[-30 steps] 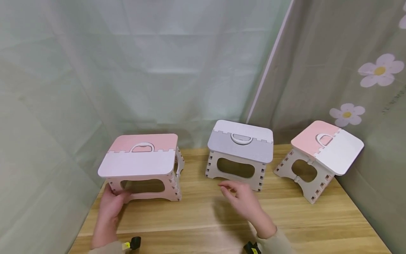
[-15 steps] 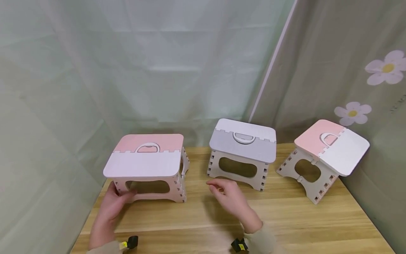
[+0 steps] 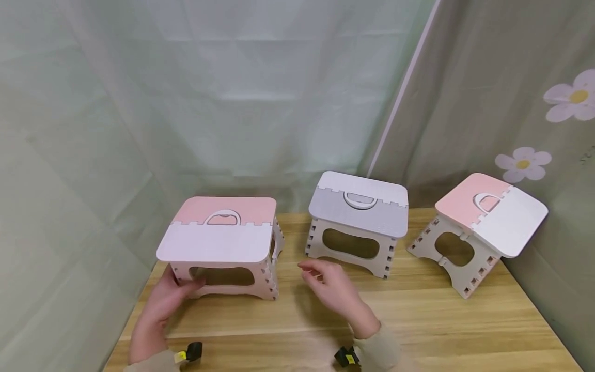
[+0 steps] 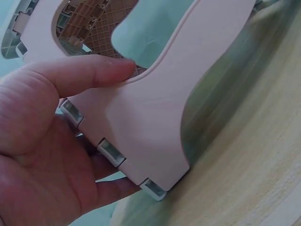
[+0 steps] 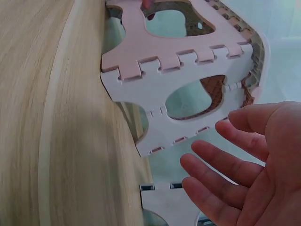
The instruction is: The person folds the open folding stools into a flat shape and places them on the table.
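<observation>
A folding step stool (image 3: 214,243) with a pink and white top stands unfolded at the left of the table. My left hand (image 3: 162,297) grips the lower left corner of its front leg panel. In the left wrist view the thumb lies over the pink leg panel (image 4: 136,117) beside its oval opening, fingers behind the hinged edge. My right hand (image 3: 332,289) holds nothing, fingers loosely bent, between this stool and a grey and white folding stool (image 3: 334,209). In the right wrist view its spread fingers (image 5: 211,160) are near the pink stool's white folding side (image 5: 188,66).
Another pink and white folding stool (image 3: 511,222) stands turned at an angle on the right of the wooden table (image 3: 260,330). Pale curtains (image 3: 260,103) hang close behind and beside the table, with flowers printed on the right one.
My right hand has moved left, closer to the left stool. The left stool, still in my left hand's grip, has shifted slightly right in the head view, which has itself turned a little.
</observation>
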The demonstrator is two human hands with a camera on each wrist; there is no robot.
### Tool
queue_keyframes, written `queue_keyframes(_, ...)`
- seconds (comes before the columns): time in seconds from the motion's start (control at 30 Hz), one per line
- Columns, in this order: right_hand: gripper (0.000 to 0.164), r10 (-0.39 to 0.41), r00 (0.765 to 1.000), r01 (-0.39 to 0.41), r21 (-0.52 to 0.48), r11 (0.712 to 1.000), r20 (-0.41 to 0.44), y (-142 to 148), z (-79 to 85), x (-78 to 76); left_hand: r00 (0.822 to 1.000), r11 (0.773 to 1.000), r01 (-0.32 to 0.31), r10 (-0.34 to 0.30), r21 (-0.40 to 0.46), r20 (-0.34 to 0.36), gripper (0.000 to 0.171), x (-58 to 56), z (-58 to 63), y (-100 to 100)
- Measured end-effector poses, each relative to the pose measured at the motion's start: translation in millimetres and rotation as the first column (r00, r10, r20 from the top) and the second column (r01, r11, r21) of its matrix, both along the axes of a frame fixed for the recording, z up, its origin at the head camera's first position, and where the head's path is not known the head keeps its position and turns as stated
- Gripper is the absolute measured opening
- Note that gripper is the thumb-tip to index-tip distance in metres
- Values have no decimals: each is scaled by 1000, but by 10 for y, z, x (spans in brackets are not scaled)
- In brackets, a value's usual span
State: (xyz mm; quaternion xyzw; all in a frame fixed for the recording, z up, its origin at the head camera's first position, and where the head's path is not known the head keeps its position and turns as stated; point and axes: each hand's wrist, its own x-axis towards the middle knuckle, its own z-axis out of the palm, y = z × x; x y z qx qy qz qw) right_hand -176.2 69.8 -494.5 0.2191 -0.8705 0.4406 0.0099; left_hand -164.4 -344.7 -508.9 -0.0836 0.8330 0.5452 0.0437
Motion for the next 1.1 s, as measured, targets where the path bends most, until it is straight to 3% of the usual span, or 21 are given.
queue_keyframes(0.23, 36, 32, 999, -32, -8, 999, 28, -60, -37, 9, 999, 999, 53, -53, -6, 12, 105, 45, 19, 20)
queue_keyframes(0.53, 58, 59, 992, -58, -11, 998, 109, -219, -129, 28, 999, 997, 43, -42, -63, 9, 101, 39, -38, 17)
queue_keyframes(0.77, 64, 54, 989, -55, 8, 998, 135, -277, -144, 53, 994, 992, 106, -109, -75, -32, 88, 64, -80, 33)
queue_keyframes(0.93, 66, 80, 990, -80, -3, 997, 115, -319, -205, 40, 988, 986, 130, -137, -107, -66, 91, 89, -89, 16)
queue_keyframes(1.1, 76, 97, 984, -92, -38, 995, 152, -357, -269, 38, 985, 977, 153, -162, -148, -51, 91, 73, -96, -20)
